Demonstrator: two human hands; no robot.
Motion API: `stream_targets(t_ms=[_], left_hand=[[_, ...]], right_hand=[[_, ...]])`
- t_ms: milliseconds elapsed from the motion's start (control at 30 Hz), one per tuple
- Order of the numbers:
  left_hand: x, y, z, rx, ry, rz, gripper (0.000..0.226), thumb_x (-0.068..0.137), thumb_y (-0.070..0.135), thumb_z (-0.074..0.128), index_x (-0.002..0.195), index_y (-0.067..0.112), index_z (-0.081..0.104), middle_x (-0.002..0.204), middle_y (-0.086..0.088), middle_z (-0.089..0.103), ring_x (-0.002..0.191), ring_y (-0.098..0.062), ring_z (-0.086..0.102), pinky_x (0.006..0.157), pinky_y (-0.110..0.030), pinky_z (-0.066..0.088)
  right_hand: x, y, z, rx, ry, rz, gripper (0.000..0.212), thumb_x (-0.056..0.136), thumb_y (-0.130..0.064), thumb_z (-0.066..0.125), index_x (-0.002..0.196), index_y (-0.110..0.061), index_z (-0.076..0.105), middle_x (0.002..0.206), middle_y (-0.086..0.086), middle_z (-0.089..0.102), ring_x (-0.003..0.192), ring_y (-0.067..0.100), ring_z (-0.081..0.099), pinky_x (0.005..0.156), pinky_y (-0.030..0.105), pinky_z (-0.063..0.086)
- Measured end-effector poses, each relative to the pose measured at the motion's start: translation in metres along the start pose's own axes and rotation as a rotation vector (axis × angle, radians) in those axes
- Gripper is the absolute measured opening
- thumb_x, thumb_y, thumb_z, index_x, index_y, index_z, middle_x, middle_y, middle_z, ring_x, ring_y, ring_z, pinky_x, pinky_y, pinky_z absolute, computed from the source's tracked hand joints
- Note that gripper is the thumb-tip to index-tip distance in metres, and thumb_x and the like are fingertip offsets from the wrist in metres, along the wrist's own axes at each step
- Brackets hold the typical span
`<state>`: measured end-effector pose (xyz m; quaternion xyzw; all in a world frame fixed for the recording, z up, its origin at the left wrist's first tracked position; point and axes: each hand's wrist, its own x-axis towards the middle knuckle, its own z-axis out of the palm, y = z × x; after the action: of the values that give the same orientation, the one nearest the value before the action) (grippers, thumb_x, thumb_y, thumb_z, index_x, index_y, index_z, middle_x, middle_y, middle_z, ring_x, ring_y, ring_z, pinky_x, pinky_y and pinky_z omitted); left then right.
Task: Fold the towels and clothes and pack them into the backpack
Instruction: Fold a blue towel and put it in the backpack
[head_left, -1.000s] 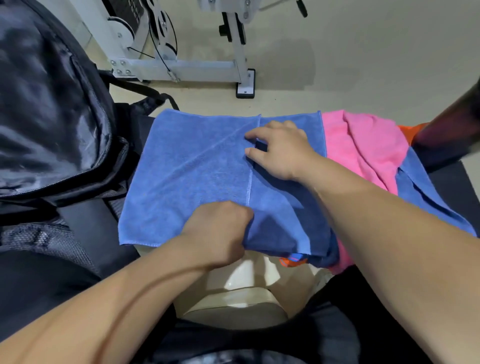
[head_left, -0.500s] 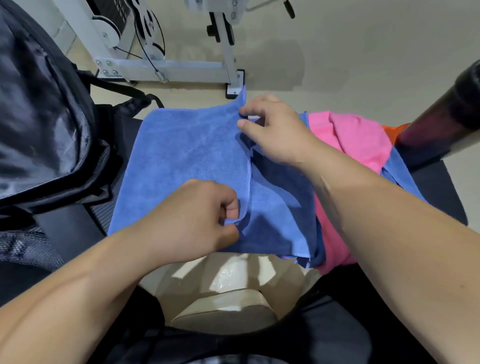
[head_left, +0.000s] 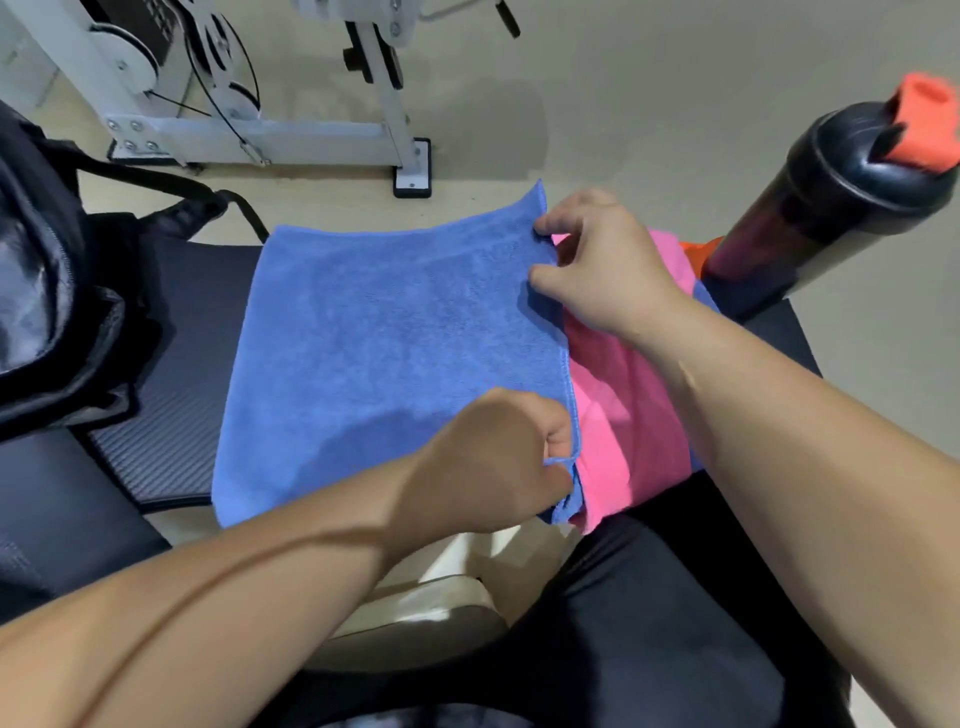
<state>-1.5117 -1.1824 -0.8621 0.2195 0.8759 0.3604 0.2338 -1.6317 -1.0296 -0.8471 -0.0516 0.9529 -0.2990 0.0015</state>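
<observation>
The one head-worn camera looks steeply down and forward, close over a blue towel (head_left: 395, 338) and the floor (head_left: 649, 104).

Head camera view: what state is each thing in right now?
Blue towel: spread flat, right edge held at both corners.
Left hand: pinches the towel's near corner.
Right hand: pinches its far corner.
Pink cloth: lying loose beside the towel.
Backpack: at left; open or zipped unclear.
Bottle: upright.
</observation>
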Motion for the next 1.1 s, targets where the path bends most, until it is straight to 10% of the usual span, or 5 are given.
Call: stream_targets(t_ms=[167,367,500,733,1100], left_hand=[[-0.003,-0.008,0.013,-0.056,-0.049,-0.035,0.025,0.089,0.045,0.069,0.083,0.020,0.065,0.062,0.011,0.060,0.062,-0.004,0.052,0.065,-0.025,0.043],[-0.006,-0.061,-0.039,0.243,0.602,-0.056,0.019,0.093,0.038,0.053,0.093,0.020,0.059,0.088,0.006,0.058,0.087,-0.022,0.054,0.077,-0.041,0.047],[-0.005,-0.128,-0.068,0.560,0.387,-0.397,0.074,0.096,0.066,0.029,0.155,0.022,0.030,0.164,-0.005,0.026,0.149,-0.034,0.024,0.117,-0.056,0.023],[-0.034,-0.150,-0.065,0.627,0.253,-0.485,0.100,0.083,0.083,0.006,0.161,0.022,-0.007,0.169,-0.002,-0.017,0.155,-0.030,-0.013,0.122,-0.061,0.001],[-0.044,-0.137,-0.090,0.752,0.373,-0.402,0.072,0.094,0.069,0.028,0.151,0.025,0.036,0.129,-0.004,0.053,0.112,-0.032,0.050,0.090,-0.048,0.042]], right_hand=[[-0.016,0.007,0.017,-0.525,-0.172,-0.033,0.063,0.078,-0.060,0.069,0.123,-0.016,0.061,0.134,0.008,0.045,0.119,0.035,0.043,0.098,0.045,0.040],[-0.040,-0.017,0.051,-0.575,-0.168,-0.180,0.082,0.091,-0.073,0.037,0.158,-0.027,0.023,0.169,0.009,0.001,0.154,0.033,-0.001,0.121,0.059,0.004],[-0.039,-0.026,0.084,-0.608,-0.258,-0.204,0.088,0.090,-0.080,0.017,0.161,-0.031,0.003,0.168,0.007,-0.016,0.153,0.033,-0.020,0.118,0.063,-0.013],[-0.056,-0.028,0.103,-0.620,-0.303,-0.237,0.098,0.082,-0.089,0.010,0.159,-0.033,-0.010,0.165,0.008,-0.027,0.149,0.032,-0.031,0.117,0.063,-0.016],[-0.041,-0.039,0.064,-0.572,-0.221,-0.313,0.071,0.091,-0.073,0.020,0.130,-0.027,0.058,0.122,0.002,0.060,0.112,0.031,0.053,0.097,0.047,0.038]])
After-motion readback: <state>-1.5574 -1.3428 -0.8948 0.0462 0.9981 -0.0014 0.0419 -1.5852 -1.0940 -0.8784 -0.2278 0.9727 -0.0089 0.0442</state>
